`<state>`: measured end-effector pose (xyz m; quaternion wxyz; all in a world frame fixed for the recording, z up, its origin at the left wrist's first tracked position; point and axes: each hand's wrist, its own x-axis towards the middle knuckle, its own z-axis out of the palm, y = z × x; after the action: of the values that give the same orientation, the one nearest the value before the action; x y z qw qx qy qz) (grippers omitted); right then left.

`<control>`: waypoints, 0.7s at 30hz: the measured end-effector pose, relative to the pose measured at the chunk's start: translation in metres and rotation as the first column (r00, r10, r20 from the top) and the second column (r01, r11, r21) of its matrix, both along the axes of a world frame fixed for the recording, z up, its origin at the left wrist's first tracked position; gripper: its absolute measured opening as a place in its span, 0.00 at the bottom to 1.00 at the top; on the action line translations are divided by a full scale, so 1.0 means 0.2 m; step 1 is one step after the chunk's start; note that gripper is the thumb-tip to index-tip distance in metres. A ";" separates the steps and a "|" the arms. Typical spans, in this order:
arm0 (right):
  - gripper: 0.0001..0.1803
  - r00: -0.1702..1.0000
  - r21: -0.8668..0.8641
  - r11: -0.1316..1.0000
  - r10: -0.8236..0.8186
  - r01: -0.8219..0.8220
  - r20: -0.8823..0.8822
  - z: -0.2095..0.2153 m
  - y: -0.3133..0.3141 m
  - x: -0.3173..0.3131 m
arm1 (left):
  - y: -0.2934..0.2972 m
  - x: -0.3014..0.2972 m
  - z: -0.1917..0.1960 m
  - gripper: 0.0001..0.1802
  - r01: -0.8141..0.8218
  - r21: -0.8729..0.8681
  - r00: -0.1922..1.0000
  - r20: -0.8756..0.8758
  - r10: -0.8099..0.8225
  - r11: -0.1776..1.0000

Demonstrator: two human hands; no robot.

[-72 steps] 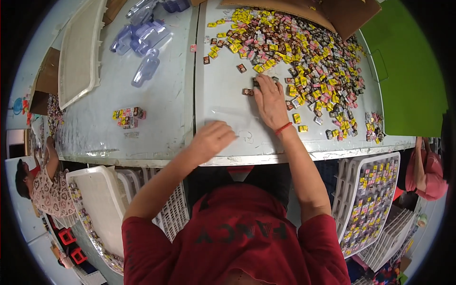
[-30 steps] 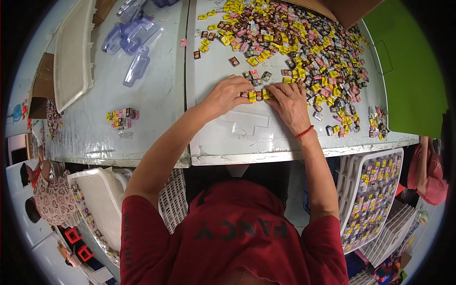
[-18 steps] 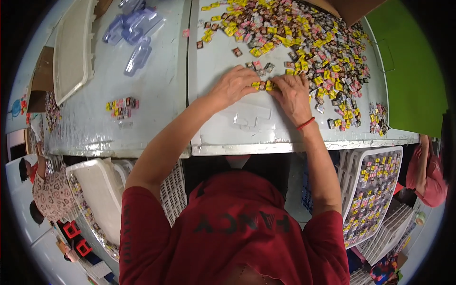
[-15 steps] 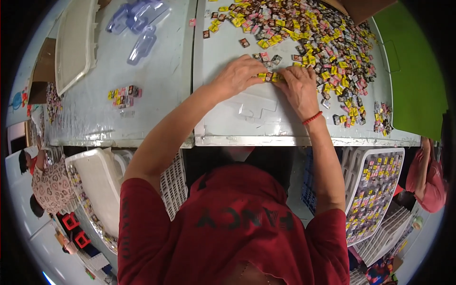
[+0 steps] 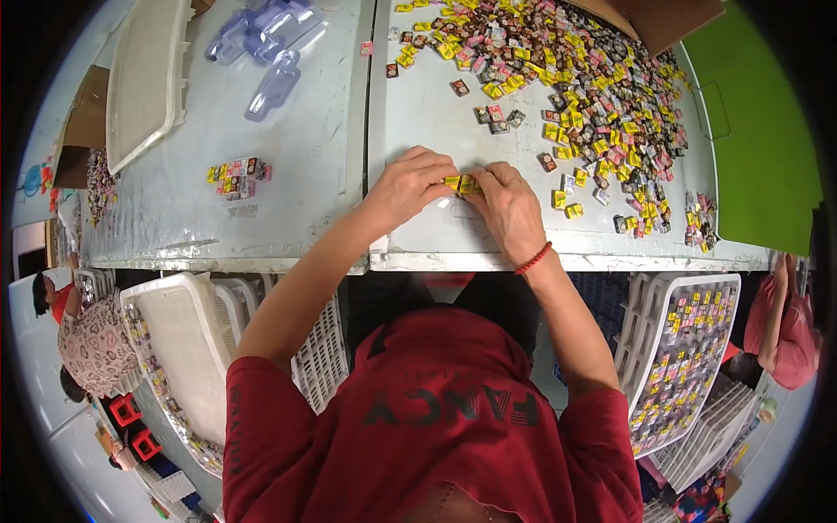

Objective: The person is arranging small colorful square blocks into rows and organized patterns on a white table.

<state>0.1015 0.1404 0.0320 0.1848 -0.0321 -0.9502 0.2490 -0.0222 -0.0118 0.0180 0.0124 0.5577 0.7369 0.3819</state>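
Observation:
My left hand point(image 5: 411, 187) and my right hand point(image 5: 510, 209) meet low over the table, close to its near edge. Pinched between their fingertips is a short row of small yellow boxes point(image 5: 465, 184); fingers hide part of it. Below them lies a clear plastic tray point(image 5: 456, 212), mostly covered by my hands. Just beyond sits a small cluster of black and pink boxes point(image 5: 499, 119). A large loose pile of the same small boxes point(image 5: 602, 109), yellow, pink, brown and black, spreads across the far right.
On the left table are a neat block of small boxes point(image 5: 237, 178), stacked clear bluish trays point(image 5: 275, 85) and a white plastic tray point(image 5: 146, 83). A cardboard flap point(image 5: 684, 26) overhangs the pile. White crates point(image 5: 684, 357) stand at both sides; co-workers point(image 5: 782, 327) are at the edges.
Both hands have moved nearer to me and slightly left, carrying the row of yellow boxes away from the loose cluster and over the clear tray.

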 end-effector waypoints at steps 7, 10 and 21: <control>0.19 0.997 -0.054 0.996 -0.067 0.069 0.037 0.06 0.08 0.08 | -0.09 0.03 0.04 0.13 -0.101 0.062 0.990 0.100 0.095 0.993; 0.18 0.996 0.056 0.997 -0.051 0.046 0.079 0.06 0.10 0.08 | -0.10 0.05 0.05 0.13 -0.098 0.028 0.995 0.033 0.097 0.995; 0.16 0.984 -0.034 0.998 -0.052 0.059 0.170 0.04 0.03 0.04 | -0.01 0.07 -0.04 0.11 -0.096 0.099 0.993 -0.066 0.102 0.990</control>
<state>0.1094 0.1469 0.0402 0.1098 -0.0832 -0.9562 0.2583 -0.0088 -0.0133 0.0093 -0.0594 0.5336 0.7444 0.3970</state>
